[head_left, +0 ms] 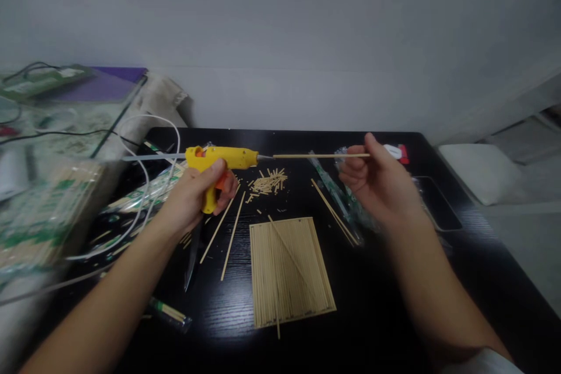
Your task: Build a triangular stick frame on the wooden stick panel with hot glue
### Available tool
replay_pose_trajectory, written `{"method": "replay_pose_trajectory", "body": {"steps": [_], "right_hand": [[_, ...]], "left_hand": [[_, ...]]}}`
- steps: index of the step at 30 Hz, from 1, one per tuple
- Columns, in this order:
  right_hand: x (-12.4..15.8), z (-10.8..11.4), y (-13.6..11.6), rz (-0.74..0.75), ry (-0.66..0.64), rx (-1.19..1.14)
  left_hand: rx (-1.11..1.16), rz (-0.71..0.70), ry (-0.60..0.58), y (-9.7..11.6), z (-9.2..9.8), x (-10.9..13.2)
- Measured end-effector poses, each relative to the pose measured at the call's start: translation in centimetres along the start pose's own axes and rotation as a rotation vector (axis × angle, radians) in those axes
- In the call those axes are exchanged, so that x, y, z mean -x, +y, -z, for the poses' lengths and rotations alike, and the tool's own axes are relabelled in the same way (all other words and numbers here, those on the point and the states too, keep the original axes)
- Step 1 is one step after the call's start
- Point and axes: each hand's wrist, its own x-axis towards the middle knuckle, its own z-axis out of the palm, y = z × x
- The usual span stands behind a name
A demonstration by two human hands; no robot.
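My left hand [199, 190] is closed around the handle of a yellow hot glue gun [225, 158], with a glue stick [149, 157] jutting from its back. Its metal nozzle points right, at the near end of a thin bamboo stick [319, 156]; whether they touch I cannot tell. Between thumb and fingers, my right hand [379, 181] pinches the other end of that stick, which lies level in the air. Below, on the black table, rests a flat panel of sticks laid side by side [289, 274], with a loose stick slanting across it.
Behind the panel lies a heap of short cut sticks [268, 182]. Long loose sticks [335, 213] and plastic wrappers [331, 184] are scattered around the black table [372, 315]. Packed chopsticks [52, 210] and a white cord [146, 187] are at left. A dark phone-like slab [438, 203] sits at right.
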Motion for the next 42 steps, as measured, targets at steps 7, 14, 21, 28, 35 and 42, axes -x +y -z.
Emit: {"method": "replay_pose_trajectory", "body": {"steps": [7,14,21,28,35,42], "right_hand": [[0.0,0.1,0.1,0.028,0.003,0.012],[0.0,0.0,0.1,-0.015,0.012,-0.035],[-0.1,-0.1,0.0,-0.033,0.011,-0.075],[0.5,-0.7,-0.1,-0.021,0.041,-0.13],[2.9,-2.5,-0.1,0.054,-0.201,0.285],[4.6,-5.2,2.1,0.185,-0.37,0.553]], "left_hand": [[0.013,-0.019,-0.002,0.2,0.1,0.0],[0.022,-0.029,-0.003,0.2,0.2,0.0],[0.019,-0.014,-0.01,-0.1,0.2,-0.1],[-0.278,-0.081,0.097,-0.1,1.1,-0.2],[-0.17,-0.123,0.345,1.7,1.5,-0.4],[-0.177,-0.131,0.286,1.3,1.2,-0.5]]}}
